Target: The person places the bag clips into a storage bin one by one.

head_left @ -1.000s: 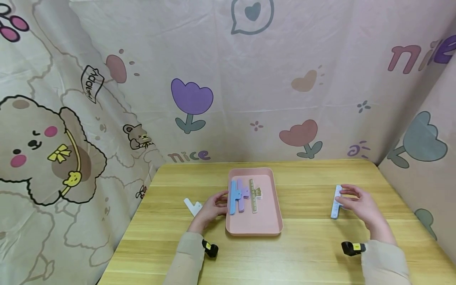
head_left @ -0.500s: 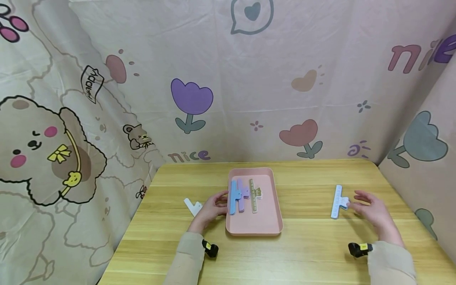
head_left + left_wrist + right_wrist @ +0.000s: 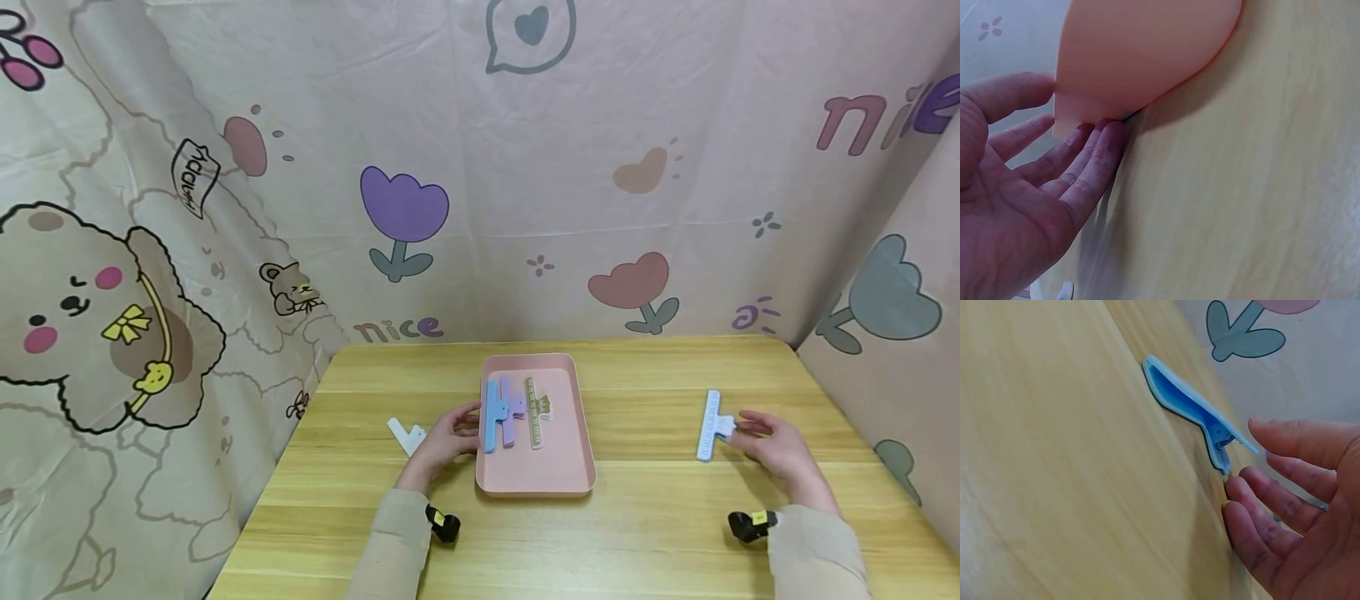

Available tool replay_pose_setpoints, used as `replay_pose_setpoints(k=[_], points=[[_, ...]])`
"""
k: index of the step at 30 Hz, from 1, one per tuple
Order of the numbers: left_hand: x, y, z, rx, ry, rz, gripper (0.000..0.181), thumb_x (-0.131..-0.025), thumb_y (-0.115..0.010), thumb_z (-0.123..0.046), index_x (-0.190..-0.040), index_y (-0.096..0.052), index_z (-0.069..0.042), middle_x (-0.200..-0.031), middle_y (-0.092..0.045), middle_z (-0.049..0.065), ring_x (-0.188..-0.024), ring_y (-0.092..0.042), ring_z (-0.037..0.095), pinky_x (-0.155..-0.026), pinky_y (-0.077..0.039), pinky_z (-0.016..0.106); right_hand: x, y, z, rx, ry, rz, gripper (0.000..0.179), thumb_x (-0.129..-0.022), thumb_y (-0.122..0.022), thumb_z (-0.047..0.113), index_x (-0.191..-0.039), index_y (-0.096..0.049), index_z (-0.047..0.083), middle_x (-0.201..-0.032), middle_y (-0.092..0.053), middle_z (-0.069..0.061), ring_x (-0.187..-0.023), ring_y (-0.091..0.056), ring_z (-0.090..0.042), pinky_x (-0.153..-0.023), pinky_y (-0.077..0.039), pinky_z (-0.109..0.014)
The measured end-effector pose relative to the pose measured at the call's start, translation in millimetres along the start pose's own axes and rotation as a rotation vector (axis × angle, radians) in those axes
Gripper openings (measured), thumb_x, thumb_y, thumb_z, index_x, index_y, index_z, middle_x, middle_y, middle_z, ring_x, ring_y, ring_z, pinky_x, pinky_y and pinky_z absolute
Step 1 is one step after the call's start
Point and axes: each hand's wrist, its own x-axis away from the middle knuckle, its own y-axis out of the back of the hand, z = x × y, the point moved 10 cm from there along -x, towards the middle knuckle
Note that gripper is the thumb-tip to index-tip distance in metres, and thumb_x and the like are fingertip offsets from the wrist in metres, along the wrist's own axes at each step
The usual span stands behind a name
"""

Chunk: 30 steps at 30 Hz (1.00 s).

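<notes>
On the right of the table, a pale blue sealing clip (image 3: 708, 425) with a ruler-like bar lies with its short handle pointing right. My right hand (image 3: 776, 450) is just beside that handle. In the right wrist view, the thumb is above the blue clip (image 3: 1185, 403) and the fingers below, spread around the handle end without gripping it. My left hand (image 3: 446, 437) rests its fingertips against the outer left wall of the pink tray (image 3: 536, 483). Inside the tray lie a blue clip (image 3: 491, 425), a purple clip (image 3: 507, 429) and an olive clip (image 3: 533, 425).
A white clip (image 3: 406, 435) lies left of the tray, partly covered by my left hand. The wooden table (image 3: 645, 533) ends at a printed cloth (image 3: 517, 167) at the back. Small black cameras sit on both wrists.
My right hand drew back rightward from over the pale blue clip, then came slightly left again to its handle. The clip, the tray and my left hand have stayed in place.
</notes>
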Motion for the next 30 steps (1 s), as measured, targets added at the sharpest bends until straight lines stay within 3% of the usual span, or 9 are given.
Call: replay_pose_setpoints(k=[9,22,30], points=[[-0.2,-0.3,-0.9,0.001,0.004,-0.002,0.07,-0.088,-0.067,0.005,-0.149,-0.034,0.002,-0.135,-0.048,0.028,-0.114,-0.057,0.038,-0.086,-0.055,0.038,-5.4,-0.8,-8.5,-0.009,-0.053,0.005,0.077,-0.092,-0.069,0.021,-0.145,-0.027,-0.016,-0.14,-0.037,-0.039,-0.084,-0.049,0.009,-0.073,-0.053,-0.021],[0.3,-0.6,0.0,-0.004,0.003,0.002,0.07,-0.087,-0.067,0.006,-0.149,-0.034,0.002,-0.134,-0.048,0.028,-0.114,-0.057,0.038,-0.086,-0.055,0.038,-7.5,1.0,-9.1,-0.026,-0.053,-0.026,0.07,-0.091,-0.07,0.017,-0.14,-0.035,-0.017,-0.129,-0.048,-0.034,-0.08,-0.052,0.007,-0.069,-0.053,-0.022],[-0.4,-0.4,0.0,0.003,-0.002,0.003,0.071,-0.087,-0.068,0.005,-0.15,-0.034,0.002,-0.134,-0.049,0.027,-0.115,-0.057,0.038,-0.087,-0.055,0.038,-9.4,0.7,-6.3,0.033,-0.065,-0.031,0.068,-0.09,-0.07,0.016,-0.141,-0.037,-0.015,-0.128,-0.048,-0.034,-0.084,-0.052,-0.004,-0.067,-0.053,-0.024]])
